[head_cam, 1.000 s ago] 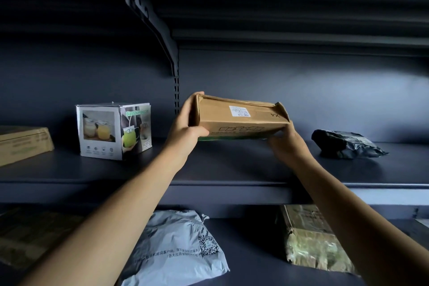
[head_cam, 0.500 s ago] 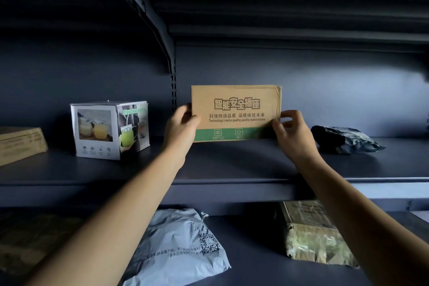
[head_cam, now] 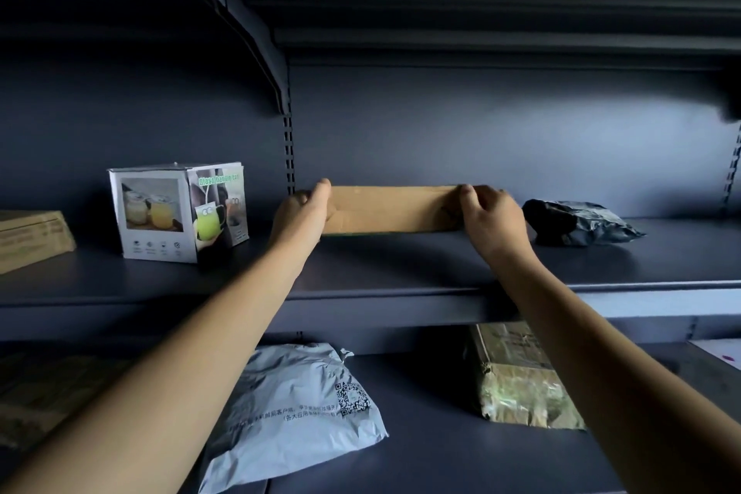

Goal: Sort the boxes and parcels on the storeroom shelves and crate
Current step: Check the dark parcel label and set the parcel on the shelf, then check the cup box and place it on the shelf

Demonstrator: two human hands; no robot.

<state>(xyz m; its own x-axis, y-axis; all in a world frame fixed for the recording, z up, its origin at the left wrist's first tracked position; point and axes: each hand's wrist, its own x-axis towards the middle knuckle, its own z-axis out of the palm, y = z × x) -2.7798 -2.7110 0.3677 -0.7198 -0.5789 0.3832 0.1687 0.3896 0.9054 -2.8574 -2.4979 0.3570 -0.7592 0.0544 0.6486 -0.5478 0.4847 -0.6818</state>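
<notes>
Shelf (head_cam: 401,267), bare strip before cardboard box (head_cam: 393,209); left hand (head_cam: 302,213), right hand (head_cam: 495,219), fingers curled round its ends

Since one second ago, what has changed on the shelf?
The cardboard box, held in the air earlier, was turned and brought down to the middle shelf. The left hand and right hand still grip its ends. The cup box and black parcel stayed put.
</notes>
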